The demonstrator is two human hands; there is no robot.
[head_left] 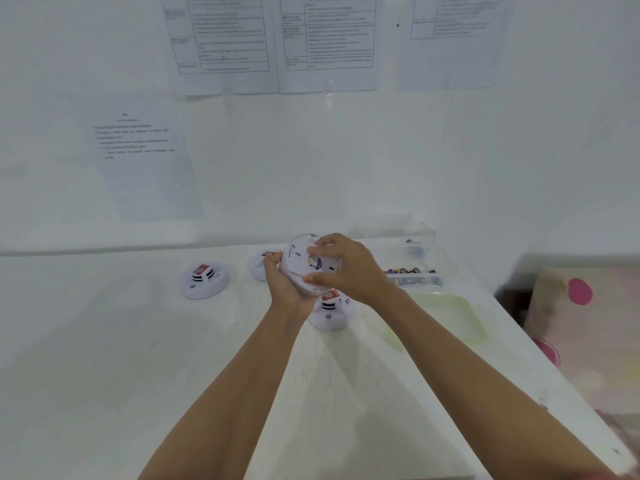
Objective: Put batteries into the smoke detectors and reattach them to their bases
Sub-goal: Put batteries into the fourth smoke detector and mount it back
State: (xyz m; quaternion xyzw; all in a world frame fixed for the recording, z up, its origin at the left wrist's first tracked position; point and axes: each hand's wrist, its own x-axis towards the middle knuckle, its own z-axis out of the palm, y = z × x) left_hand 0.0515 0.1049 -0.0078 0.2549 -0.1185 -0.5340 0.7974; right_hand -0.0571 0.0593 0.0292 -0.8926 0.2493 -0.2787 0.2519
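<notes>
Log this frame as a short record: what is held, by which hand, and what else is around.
held: smoke detector, lifted above the table, underside facing the camera
left hand: grips its left rim
right hand: fingers curled over its underside
on table: left detector, middle detector behind the left hand, near detector below the hands
batteries: in the clear box at right

Held detector [300, 263] up off surface [138, 341], between my left grip [284, 284] and right grip [348, 270]. Second detector [330, 313] on surface under it. Third detector [258, 268] just behind left grip. Fourth detector [204, 281] further left. Battery tray [427, 237] right, against wall; lid [440, 320] before it. Sheets [225, 39] on wall behind.
</notes>
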